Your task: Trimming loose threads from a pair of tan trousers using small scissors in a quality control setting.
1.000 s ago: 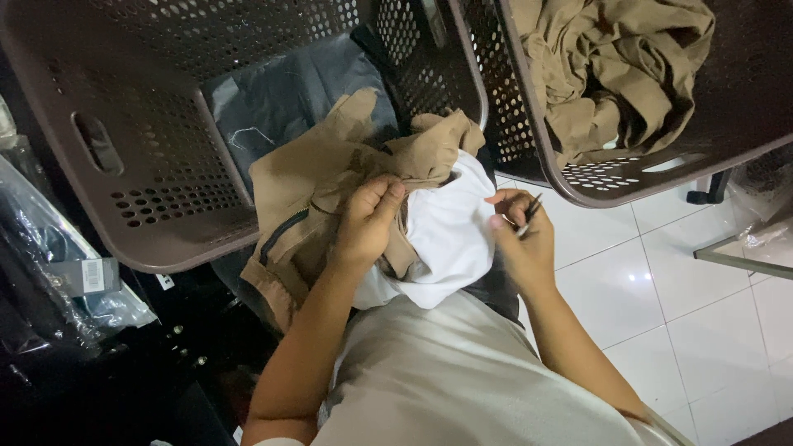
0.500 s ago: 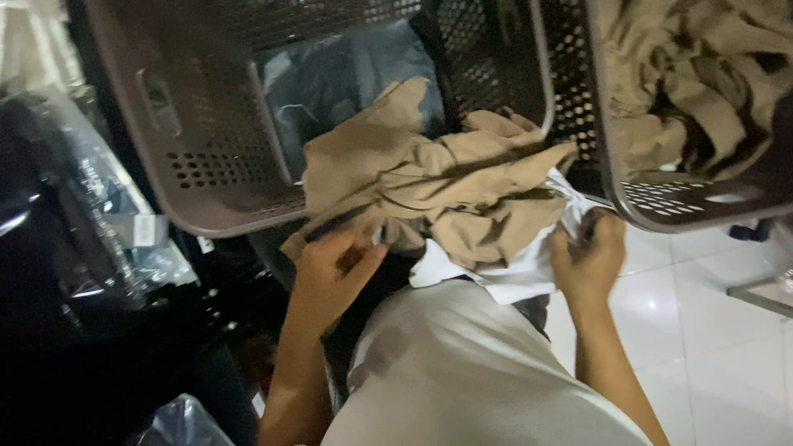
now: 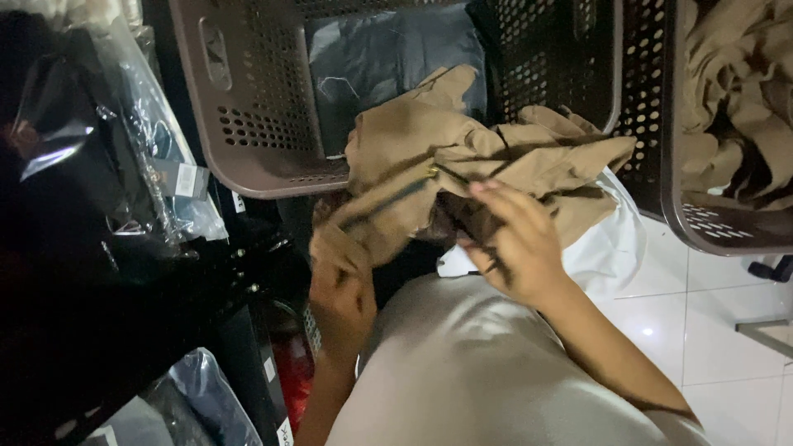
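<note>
The picture is dim and blurred, so details are hard to see. The left hand (image 3: 340, 285) is closed on the lower edge of the tan garment (image 3: 462, 169) on the lap. The right hand (image 3: 516, 244) seems to pinch its dark zipper area, before the empty brown basket (image 3: 248, 107).

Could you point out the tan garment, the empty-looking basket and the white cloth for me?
tan garment (image 3: 413, 140): head view, on its upper folded part.
grey basket (image 3: 248, 124): head view, on its perforated side wall.
white cloth (image 3: 611, 239): head view, on its right edge.
</note>
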